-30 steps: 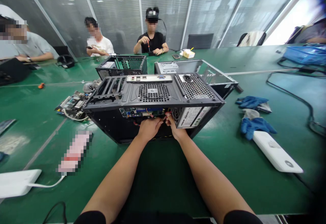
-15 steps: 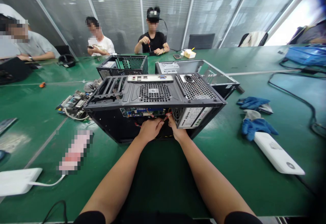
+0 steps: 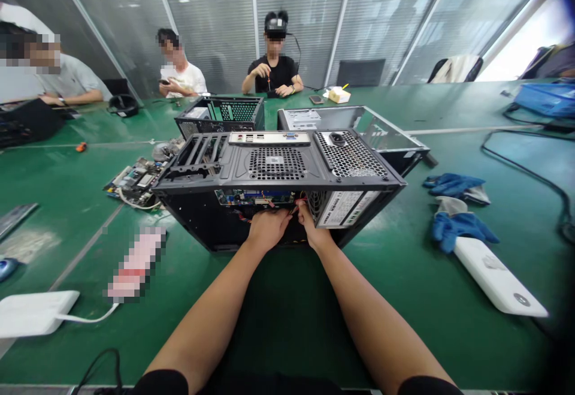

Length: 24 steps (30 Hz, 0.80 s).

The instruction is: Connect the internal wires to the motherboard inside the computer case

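A black computer case (image 3: pixel 202 215) stands on the green table with its rear panel facing up and its open side towards me. Inside it show a motherboard (image 3: pixel 233 197) and a power supply (image 3: pixel 348 208) with a white label. My left hand (image 3: pixel 269 227) reaches into the case, fingers closed on a bundle of thin coloured cables (image 3: pixel 293 208). Close beside it, just left of the power supply, my right hand (image 3: pixel 311 226) pinches the same cables. The fingertips of both hands are partly hidden in the case's shadow.
Behind the case are two more open computer cases (image 3: pixel 220 113) (image 3: pixel 395 134). A loose circuit board (image 3: pixel 137 182) lies left. Blue gloves (image 3: pixel 462 227) and a white power bank (image 3: pixel 498 278) lie right; another white power bank (image 3: pixel 36 314) is front left. People sit across the table.
The whole view has shifted slightly. Both hands stay on the cables inside the case, with only small finger movement; the left hand's fingers look closer together.
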Each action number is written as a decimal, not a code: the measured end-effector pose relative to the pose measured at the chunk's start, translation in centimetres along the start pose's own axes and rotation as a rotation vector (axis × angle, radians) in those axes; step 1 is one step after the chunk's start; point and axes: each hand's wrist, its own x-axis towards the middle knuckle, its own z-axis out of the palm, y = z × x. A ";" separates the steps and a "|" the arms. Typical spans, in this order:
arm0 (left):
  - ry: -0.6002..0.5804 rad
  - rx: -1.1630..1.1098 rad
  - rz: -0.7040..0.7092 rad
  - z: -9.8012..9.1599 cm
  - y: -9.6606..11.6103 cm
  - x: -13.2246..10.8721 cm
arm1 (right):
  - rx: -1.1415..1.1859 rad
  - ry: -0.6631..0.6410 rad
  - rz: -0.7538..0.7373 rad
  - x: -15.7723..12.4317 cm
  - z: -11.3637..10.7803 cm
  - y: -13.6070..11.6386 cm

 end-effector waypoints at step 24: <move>-0.134 -0.379 -0.010 0.2 0.1 1.1 | -0.001 -0.018 -0.006 0.0 -0.1 0.3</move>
